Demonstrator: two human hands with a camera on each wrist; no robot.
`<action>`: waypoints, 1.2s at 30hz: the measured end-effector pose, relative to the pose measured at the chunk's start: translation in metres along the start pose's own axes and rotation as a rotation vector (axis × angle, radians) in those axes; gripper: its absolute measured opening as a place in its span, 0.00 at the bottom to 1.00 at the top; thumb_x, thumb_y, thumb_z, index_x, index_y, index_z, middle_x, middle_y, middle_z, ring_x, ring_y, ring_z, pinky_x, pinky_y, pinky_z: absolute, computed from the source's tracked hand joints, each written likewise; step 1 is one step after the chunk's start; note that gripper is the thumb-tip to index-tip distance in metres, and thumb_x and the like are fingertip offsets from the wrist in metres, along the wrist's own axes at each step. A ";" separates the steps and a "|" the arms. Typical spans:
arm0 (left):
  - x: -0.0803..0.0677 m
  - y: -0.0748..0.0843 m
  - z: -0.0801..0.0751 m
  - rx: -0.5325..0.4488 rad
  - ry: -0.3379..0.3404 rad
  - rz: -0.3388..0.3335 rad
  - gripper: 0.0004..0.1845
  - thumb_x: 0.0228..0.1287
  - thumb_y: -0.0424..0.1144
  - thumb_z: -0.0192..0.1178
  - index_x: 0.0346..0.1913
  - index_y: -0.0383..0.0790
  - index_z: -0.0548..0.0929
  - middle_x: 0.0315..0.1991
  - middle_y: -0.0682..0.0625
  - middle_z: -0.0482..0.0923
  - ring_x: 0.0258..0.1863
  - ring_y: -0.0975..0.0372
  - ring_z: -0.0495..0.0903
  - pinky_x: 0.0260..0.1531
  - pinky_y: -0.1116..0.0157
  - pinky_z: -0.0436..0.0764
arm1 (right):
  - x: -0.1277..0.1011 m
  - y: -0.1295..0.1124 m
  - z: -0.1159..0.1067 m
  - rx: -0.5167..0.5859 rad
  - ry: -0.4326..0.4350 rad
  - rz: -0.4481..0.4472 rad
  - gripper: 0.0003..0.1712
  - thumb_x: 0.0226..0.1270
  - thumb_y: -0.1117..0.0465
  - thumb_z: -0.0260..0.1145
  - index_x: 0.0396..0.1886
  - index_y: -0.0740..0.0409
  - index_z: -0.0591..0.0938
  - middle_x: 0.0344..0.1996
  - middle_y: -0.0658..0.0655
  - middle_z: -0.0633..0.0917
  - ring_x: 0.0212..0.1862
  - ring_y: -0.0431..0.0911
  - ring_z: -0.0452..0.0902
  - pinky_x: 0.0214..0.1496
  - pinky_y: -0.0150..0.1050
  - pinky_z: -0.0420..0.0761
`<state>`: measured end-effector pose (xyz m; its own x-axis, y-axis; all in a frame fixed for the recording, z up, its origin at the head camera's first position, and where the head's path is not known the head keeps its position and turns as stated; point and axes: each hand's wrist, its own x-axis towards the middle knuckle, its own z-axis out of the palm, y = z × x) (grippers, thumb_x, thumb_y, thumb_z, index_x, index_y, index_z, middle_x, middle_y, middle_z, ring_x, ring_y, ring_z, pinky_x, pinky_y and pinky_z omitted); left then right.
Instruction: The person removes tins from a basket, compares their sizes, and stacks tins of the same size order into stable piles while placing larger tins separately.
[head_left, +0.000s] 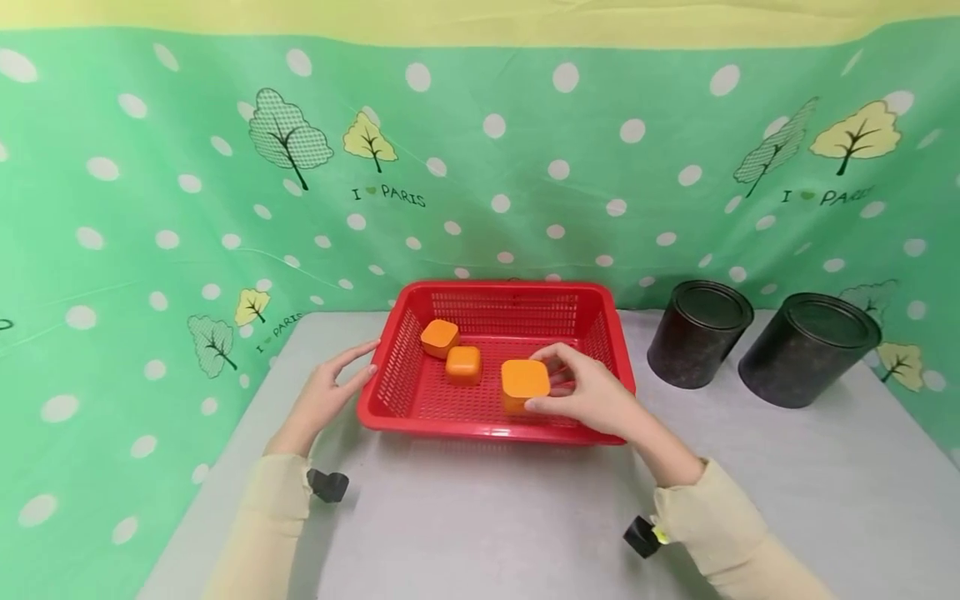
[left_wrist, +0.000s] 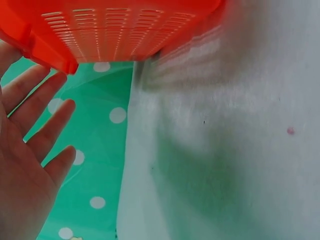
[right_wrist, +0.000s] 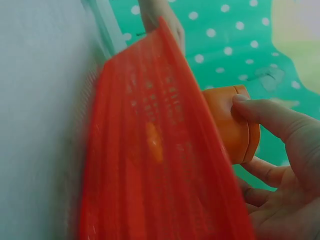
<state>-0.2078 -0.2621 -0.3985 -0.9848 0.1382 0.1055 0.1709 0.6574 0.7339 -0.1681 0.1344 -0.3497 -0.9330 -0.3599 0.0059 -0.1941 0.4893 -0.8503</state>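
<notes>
A red slotted basket [head_left: 390, 412] stands on the grey table. Three orange square boxes lie inside it: a small one [head_left: 439, 337] at the back left, another [head_left: 463, 364] beside it, and a larger one [head_left: 524, 382] near the front. My right hand [head_left: 581, 392] grips the larger box [right_wrist: 231, 125] from its right side, thumb and fingers curled round it. My left hand [head_left: 330, 392] lies flat beside the basket's left wall [left_wrist: 100, 35], fingers [left_wrist: 42, 107] straight, touching or nearly touching the rim.
Two dark round tins [head_left: 699, 333] [head_left: 807, 348] stand to the right of the basket, near the back. A green dotted cloth [head_left: 525, 167] hangs behind and to the left of the table. The grey table [head_left: 487, 517] stretches towards me.
</notes>
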 end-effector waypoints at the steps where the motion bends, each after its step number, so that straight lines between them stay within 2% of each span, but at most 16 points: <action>1: -0.001 0.000 -0.001 0.001 -0.002 -0.005 0.29 0.72 0.53 0.57 0.72 0.50 0.71 0.73 0.42 0.68 0.75 0.43 0.62 0.72 0.35 0.59 | -0.004 0.003 -0.006 0.007 0.012 -0.003 0.32 0.55 0.52 0.78 0.57 0.53 0.75 0.49 0.55 0.83 0.49 0.48 0.80 0.51 0.37 0.87; 6: -0.001 0.000 -0.003 0.000 -0.015 -0.015 0.29 0.72 0.54 0.57 0.73 0.51 0.70 0.73 0.42 0.68 0.76 0.43 0.60 0.72 0.35 0.59 | -0.027 0.016 -0.042 -0.011 0.106 -0.013 0.32 0.58 0.56 0.76 0.59 0.58 0.74 0.51 0.60 0.82 0.48 0.50 0.81 0.47 0.29 0.86; 13: 0.003 -0.001 0.002 -0.011 -0.024 -0.002 0.29 0.72 0.53 0.57 0.73 0.51 0.70 0.72 0.42 0.70 0.75 0.45 0.61 0.72 0.36 0.60 | -0.064 0.045 -0.090 -0.106 0.245 -0.003 0.33 0.60 0.59 0.75 0.62 0.61 0.73 0.53 0.60 0.81 0.43 0.32 0.79 0.43 0.21 0.83; 17: 0.002 -0.001 0.002 -0.012 -0.022 -0.009 0.29 0.72 0.54 0.57 0.73 0.52 0.70 0.72 0.43 0.69 0.76 0.45 0.61 0.72 0.35 0.60 | -0.079 0.064 -0.114 -0.183 0.300 0.048 0.34 0.61 0.57 0.75 0.64 0.59 0.72 0.50 0.47 0.79 0.42 0.24 0.76 0.41 0.18 0.80; 21: 0.001 -0.001 0.001 -0.008 -0.021 -0.016 0.29 0.73 0.54 0.57 0.73 0.52 0.69 0.72 0.42 0.69 0.76 0.44 0.60 0.71 0.34 0.60 | -0.090 0.083 -0.130 -0.196 0.339 0.080 0.33 0.61 0.58 0.75 0.63 0.60 0.72 0.44 0.30 0.77 0.41 0.20 0.75 0.39 0.16 0.78; 27: 0.000 0.000 -0.001 -0.022 -0.023 -0.021 0.29 0.73 0.53 0.56 0.73 0.51 0.69 0.72 0.42 0.69 0.76 0.44 0.59 0.72 0.34 0.58 | -0.101 0.112 -0.148 -0.181 0.360 0.101 0.31 0.61 0.63 0.74 0.62 0.58 0.72 0.42 0.23 0.75 0.40 0.17 0.75 0.37 0.15 0.78; 30: 0.000 0.000 0.000 -0.029 -0.023 -0.026 0.30 0.73 0.53 0.56 0.73 0.50 0.69 0.73 0.42 0.69 0.76 0.44 0.59 0.72 0.34 0.58 | -0.105 0.126 -0.155 -0.210 0.346 0.139 0.33 0.61 0.61 0.74 0.63 0.61 0.71 0.42 0.21 0.73 0.40 0.14 0.71 0.35 0.15 0.77; 32: 0.001 0.000 0.001 -0.033 -0.022 -0.025 0.29 0.73 0.53 0.57 0.73 0.50 0.69 0.72 0.42 0.69 0.76 0.44 0.59 0.72 0.34 0.58 | -0.107 0.134 -0.157 -0.249 0.331 0.172 0.35 0.62 0.59 0.74 0.65 0.65 0.70 0.45 0.30 0.77 0.39 0.12 0.68 0.34 0.15 0.76; 35: 0.002 -0.001 0.002 -0.039 -0.022 -0.021 0.29 0.73 0.52 0.57 0.73 0.50 0.69 0.72 0.42 0.69 0.76 0.44 0.59 0.72 0.34 0.58 | -0.109 0.147 -0.160 -0.302 0.301 0.234 0.40 0.63 0.55 0.73 0.68 0.69 0.67 0.54 0.55 0.81 0.39 0.14 0.65 0.32 0.16 0.74; 36: 0.002 -0.002 0.002 -0.040 -0.022 -0.019 0.29 0.73 0.52 0.57 0.73 0.50 0.69 0.72 0.42 0.69 0.76 0.44 0.59 0.72 0.34 0.58 | -0.109 0.150 -0.160 -0.318 0.292 0.252 0.41 0.64 0.54 0.73 0.68 0.70 0.67 0.56 0.64 0.79 0.40 0.20 0.70 0.32 0.16 0.73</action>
<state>-0.2100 -0.2614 -0.4010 -0.9869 0.1420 0.0767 0.1499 0.6299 0.7621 -0.1440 0.3746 -0.3936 -0.9999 0.0156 0.0065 0.0078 0.7667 -0.6420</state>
